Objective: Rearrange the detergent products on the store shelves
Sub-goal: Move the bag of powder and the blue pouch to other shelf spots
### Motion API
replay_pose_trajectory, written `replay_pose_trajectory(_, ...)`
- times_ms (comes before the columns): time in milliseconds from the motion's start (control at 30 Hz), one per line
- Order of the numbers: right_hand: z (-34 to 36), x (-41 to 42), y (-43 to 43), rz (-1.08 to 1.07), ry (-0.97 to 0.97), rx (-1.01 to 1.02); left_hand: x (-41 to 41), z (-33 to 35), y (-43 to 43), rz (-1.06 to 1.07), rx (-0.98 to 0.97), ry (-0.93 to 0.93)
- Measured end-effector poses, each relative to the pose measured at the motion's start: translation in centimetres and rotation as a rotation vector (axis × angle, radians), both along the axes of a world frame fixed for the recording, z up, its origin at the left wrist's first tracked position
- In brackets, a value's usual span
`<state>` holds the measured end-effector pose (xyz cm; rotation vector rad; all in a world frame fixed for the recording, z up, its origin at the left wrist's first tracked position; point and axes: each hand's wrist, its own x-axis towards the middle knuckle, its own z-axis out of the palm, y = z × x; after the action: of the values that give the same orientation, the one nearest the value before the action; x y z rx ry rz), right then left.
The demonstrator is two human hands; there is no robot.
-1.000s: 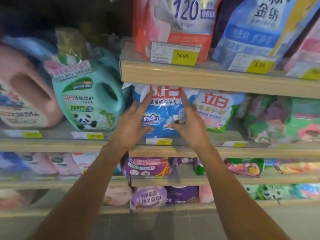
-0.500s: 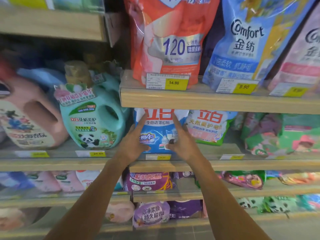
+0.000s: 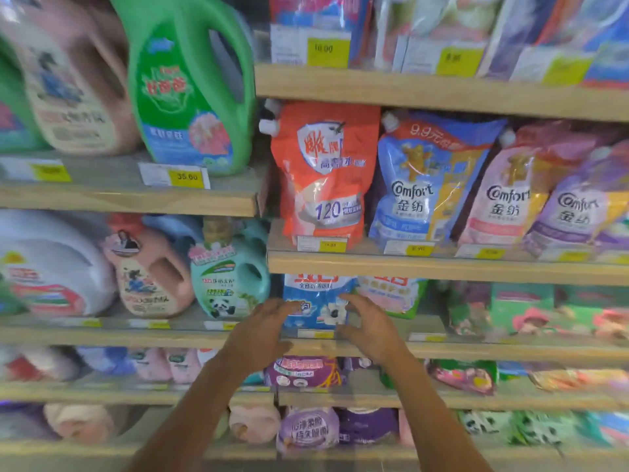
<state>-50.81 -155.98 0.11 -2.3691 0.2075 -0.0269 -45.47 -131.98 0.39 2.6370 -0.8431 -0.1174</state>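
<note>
Blue detergent bag (image 3: 316, 301) stood upright just right of the teal panda jug (image 3: 231, 287), label outward; left hand (image 3: 262, 332) and right hand (image 3: 371, 328) were apart, fingers spread loosely at its lower corners, gripping nothing, seemingly to square it.

A powder bag (image 3: 316, 299) stands on the shelf (image 3: 493, 350) between the left hand (image 3: 258, 332) and right hand (image 3: 371, 330), with a panda jug (image 3: 228, 284) left of them and another bag (image 3: 391, 294) to their right.
</note>
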Motion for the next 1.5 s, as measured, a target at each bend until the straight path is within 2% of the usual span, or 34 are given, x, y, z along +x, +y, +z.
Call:
replay_pose_trajectory(167, 7.9, -4.8, 2.7, 0.075, 0.010, -0.059, -5.7, 7.9, 2.5, -0.065, 0.047, -0.062)
replay_pose_trajectory(400, 20.6, -13.9, 5.1, 0.061, -0.190, -0.232, -12.5, 18.6, 4.9, -0.108, -0.103, -0.232)
replay_pose_trajectory(633, 28.3, -21.7, 7.3, 0.072, -0.242, -0.311, -18.7, 24.9, 6.0, -0.149, -0.156, -0.311)
replay_pose_trajectory(767, 30.7, -24.9, 6.4, 0.036, -0.310, -0.237, -21.0, 27.2, 5.3, -0.159, -0.150, -0.380)
replay_pose_trajectory(1033, 33.9, -27.3, 0.7, -0.022, -0.372, -0.276, -22.2, 30.8, -1.3, -0.204, -0.182, -0.458)
replay_pose_trajectory(1233, 34.9, -28.4, -7.4, -0.069, -0.419, -0.268, -22.1, 31.9, -8.5, -0.231, -0.233, -0.468)
replay_pose_trajectory(1500, 34.7, -27.7, -19.1, -0.192, -0.420, -0.297, -20.5, 31.7, -19.5, -0.282, -0.161, -0.488)
